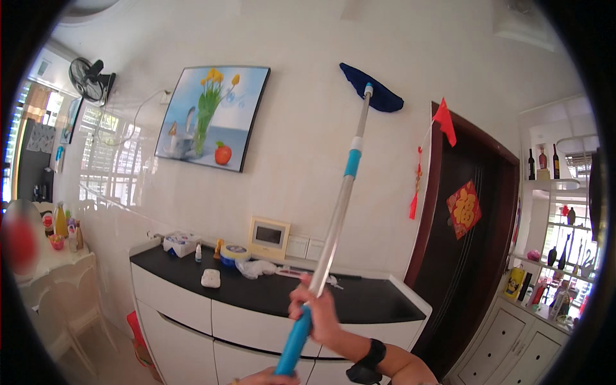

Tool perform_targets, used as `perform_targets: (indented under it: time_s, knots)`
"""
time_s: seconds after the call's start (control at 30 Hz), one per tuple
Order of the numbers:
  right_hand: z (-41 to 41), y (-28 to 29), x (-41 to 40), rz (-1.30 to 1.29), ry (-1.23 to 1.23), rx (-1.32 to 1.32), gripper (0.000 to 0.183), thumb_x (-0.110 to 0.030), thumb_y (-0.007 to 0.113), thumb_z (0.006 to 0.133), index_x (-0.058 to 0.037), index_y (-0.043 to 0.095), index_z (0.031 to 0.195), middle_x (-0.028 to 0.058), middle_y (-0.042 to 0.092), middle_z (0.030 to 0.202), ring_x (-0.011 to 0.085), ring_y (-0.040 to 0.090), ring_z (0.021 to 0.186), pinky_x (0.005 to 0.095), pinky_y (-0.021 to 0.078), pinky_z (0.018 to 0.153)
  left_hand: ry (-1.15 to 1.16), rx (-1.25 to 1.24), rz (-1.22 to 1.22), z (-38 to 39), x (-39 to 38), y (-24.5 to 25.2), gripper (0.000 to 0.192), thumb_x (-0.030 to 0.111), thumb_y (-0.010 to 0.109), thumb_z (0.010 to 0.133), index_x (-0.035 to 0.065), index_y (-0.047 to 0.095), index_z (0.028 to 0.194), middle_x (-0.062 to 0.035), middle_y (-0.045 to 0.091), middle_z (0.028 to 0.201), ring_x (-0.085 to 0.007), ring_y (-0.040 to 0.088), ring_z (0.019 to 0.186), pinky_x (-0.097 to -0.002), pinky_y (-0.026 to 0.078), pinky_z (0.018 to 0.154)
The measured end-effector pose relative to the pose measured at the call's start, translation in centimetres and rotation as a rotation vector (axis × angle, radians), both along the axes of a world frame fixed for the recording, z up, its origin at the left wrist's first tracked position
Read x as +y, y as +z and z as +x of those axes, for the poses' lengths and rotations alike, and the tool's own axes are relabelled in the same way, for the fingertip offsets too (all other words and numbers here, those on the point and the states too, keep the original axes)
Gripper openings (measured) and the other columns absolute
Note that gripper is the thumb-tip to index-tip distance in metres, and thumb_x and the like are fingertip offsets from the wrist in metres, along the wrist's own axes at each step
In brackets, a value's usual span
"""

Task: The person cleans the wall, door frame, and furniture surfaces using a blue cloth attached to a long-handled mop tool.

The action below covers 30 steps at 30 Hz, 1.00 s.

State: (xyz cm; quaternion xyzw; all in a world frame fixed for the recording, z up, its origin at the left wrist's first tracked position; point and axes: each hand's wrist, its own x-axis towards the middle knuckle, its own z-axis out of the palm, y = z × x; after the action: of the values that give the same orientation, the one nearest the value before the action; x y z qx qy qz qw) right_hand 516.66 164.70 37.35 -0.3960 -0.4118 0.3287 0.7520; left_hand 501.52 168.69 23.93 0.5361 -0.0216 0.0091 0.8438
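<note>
A telescopic mop with a metal pole (335, 219) and a blue grip (292, 349) slants up and away from me. Its flat head, covered by a dark blue pad (378, 96), lies against the pale wall (308, 120) between the painting and the door. My right hand (315, 308) is wrapped around the pole just above the blue grip, and a black band (370, 358) circles that wrist. Lower down, at the picture's bottom edge, my left hand (268, 378) grips the blue handle and is partly cut off.
A white cabinet with a black top (365, 298) stands before me, bearing a tissue pack (180, 243), a white case (211, 278) and a framed intercom panel (269, 237). A framed flower painting (211, 120), a wall fan (89, 79), a red flag (445, 122) and a dark door (464, 269) surround the mop.
</note>
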Motion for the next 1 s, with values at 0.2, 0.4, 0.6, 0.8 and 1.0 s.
perform_targets:
  time_s: [0.2, 0.4, 0.6, 0.8, 1.0]
  knots:
    - [8.6, 16.5, -1.8, 0.249, -0.212, -0.423, 0.027, -0.027, 0.057, 0.081, -0.0087, 0.044, 0.066, 0.0051, 0.046, 0.05, 0.0152, 0.048, 0.041, 0.0292, 0.0402, 0.038, -0.014, -0.315, -0.057, 6.9, -2.8, 16.2, 0.033, 0.026, 0.059, 0.084, 0.0053, 0.046, 0.106, 0.0008, 0.048, 0.076, -0.0084, 0.047, 0.057, -0.0216, 0.039, 0.047]
    - [14.6, 29.3, -4.3, 0.173, -0.449, -0.451, 0.029, -0.026, 0.062, 0.078, -0.0023, 0.049, 0.066, 0.01, 0.05, 0.05, 0.0208, 0.049, 0.041, 0.0335, 0.041, 0.039, -0.023, -0.403, -0.023, 11.8, -6.3, 26.9, 0.026, 0.022, 0.064, 0.08, 0.0097, 0.044, 0.091, 0.0031, 0.041, 0.067, -0.0027, 0.035, 0.048, -0.0178, 0.028, 0.039]
    - [16.7, 37.1, -5.3, 0.176, -0.475, -0.499, 0.025, -0.02, 0.059, 0.079, 0.0022, 0.048, 0.079, 0.0098, 0.051, 0.06, 0.0207, 0.053, 0.048, 0.0325, 0.0467, 0.045, 0.03, -0.464, -0.012, 15.7, -6.2, 33.5, 0.023, 0.019, 0.061, 0.083, 0.0118, 0.039, 0.081, 0.0047, 0.04, 0.065, -0.0015, 0.034, 0.046, -0.0154, 0.026, 0.036]
    - [17.5, 36.2, 2.7, 0.331, -0.408, -0.488, 0.021, -0.017, 0.059, 0.075, -0.0006, 0.046, 0.076, 0.0102, 0.051, 0.059, 0.0205, 0.053, 0.048, 0.0328, 0.0469, 0.045, 0.046, -0.516, -0.141, 17.0, 0.6, 32.1, 0.028, 0.029, 0.058, 0.085, 0.0067, 0.045, 0.097, 0.0031, 0.041, 0.064, -0.002, 0.032, 0.045, -0.0154, 0.026, 0.037]
    - [14.5, 33.4, 9.3, 0.205, -0.236, -0.492, 0.016, -0.011, 0.057, 0.075, 0.0017, 0.048, 0.077, 0.0107, 0.05, 0.06, 0.0216, 0.053, 0.048, 0.0353, 0.0476, 0.043, 0.233, -0.575, -0.098, 17.1, 3.3, 27.8, 0.026, 0.034, 0.058, 0.085, 0.0122, 0.045, 0.091, 0.005, 0.038, 0.067, -0.0019, 0.032, 0.046, -0.0159, 0.025, 0.037]
